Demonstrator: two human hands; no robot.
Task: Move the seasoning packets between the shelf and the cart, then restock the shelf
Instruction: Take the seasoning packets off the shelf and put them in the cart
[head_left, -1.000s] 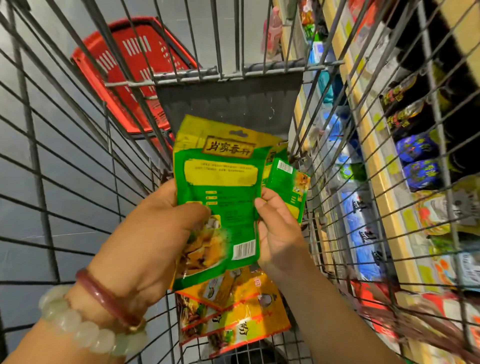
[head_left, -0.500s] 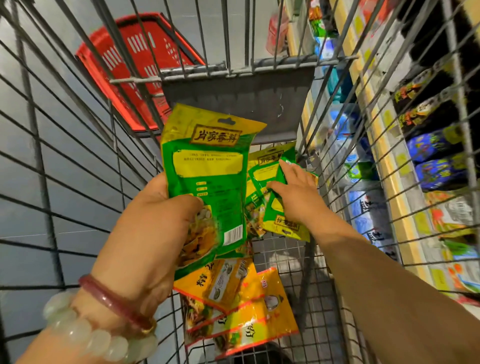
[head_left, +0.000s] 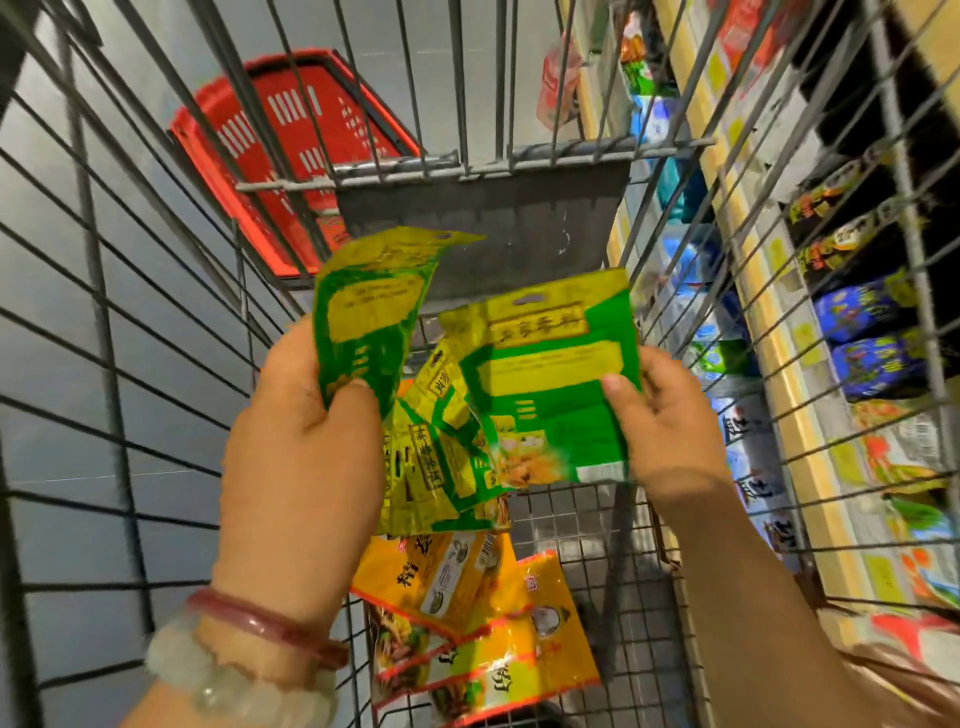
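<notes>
A shop aisle, wire cart (head_left: 130, 364), red basket (head_left: 306, 130), shelf (head_left: 779, 338) of packaged goods alongside

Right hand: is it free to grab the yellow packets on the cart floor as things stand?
Probably not yet. The right hand already pinches a green packet, and the left hand holds more green ones above the yellow packets. The cart floor beside them looks open otherwise.

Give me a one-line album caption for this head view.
Inside a wire cart, left hand and right hand each hold green packets.
</notes>
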